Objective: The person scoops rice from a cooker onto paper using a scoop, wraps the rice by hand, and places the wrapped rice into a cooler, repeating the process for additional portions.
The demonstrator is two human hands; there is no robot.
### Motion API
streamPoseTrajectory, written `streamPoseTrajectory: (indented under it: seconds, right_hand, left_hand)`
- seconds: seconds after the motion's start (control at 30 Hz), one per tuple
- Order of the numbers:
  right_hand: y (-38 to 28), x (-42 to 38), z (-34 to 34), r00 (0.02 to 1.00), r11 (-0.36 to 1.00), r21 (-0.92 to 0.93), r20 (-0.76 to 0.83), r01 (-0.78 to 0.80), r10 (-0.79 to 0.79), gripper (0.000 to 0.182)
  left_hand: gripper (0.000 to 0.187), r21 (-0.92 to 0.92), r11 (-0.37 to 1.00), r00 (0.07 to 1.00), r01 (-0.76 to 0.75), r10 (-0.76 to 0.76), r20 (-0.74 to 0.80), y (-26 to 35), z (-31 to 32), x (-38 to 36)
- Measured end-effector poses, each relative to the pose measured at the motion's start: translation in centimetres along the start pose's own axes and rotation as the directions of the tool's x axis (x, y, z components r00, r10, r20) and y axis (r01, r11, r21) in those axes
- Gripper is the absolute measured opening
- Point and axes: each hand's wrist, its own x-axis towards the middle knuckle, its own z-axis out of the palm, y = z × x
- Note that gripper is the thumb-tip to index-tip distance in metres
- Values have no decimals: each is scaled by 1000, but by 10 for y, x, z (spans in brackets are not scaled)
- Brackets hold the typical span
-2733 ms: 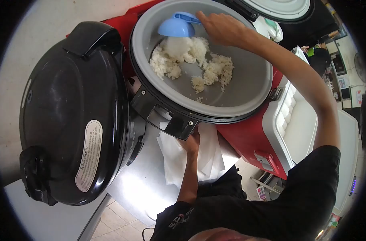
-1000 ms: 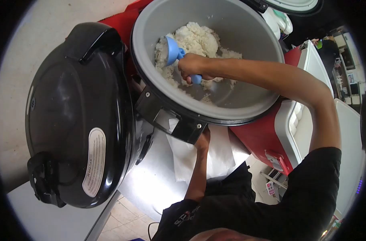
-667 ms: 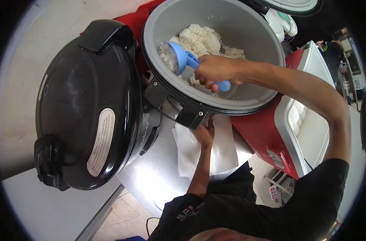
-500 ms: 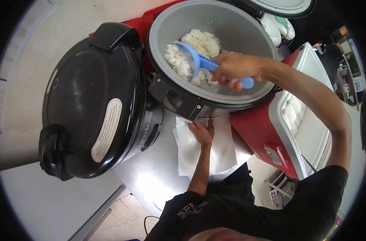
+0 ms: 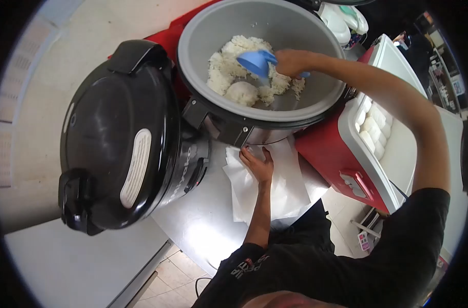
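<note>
The pot holds rice, one side bare; right hand grips scoop within rim; left hand, seemingly loose, touches paper.

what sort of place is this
Probably a food stall or commercial kitchen: a large, round, grey-lined cooker holding white rice, a glossy black-lidded cooker beside it, and an open red and white cooler box.

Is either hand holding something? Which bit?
The right hand holds the scoop by its handle; whether the left hand grips anything, I can't tell.
</note>
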Motion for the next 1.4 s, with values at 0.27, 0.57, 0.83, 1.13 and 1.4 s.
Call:
streamPoseTrajectory:
  seconds: [0.27, 0.57, 0.83, 1.13, 1.4]
  right_hand:
    - [-45, 3, 20, 666, 460, 583, 745, -670, 26, 6]
    - [-66, 4, 21, 887, 933, 360, 426, 16, -180, 29]
    - [-88, -2, 0, 704, 796, 430, 710, -426, -8, 23]
    - [-90, -31, -38, 652, 672, 518, 755, -530, -68, 16]
    - [-35, -35, -59, 516, 574, 564, 814, -594, -265, 11]
  left_hand:
    - [82, 307, 948, 987, -87, 40, 159, -5, 5, -6]
    - [78, 181, 976, 988, -121, 101, 116, -17, 8, -10]
    - [57, 324, 909, 950, -263, 184, 254, -28, 9, -22]
    - [52, -131, 984, 944, 119, -72, 321, -57, 23, -40]
    - [70, 157, 983, 995, 95, -100, 24, 12, 5, -1]
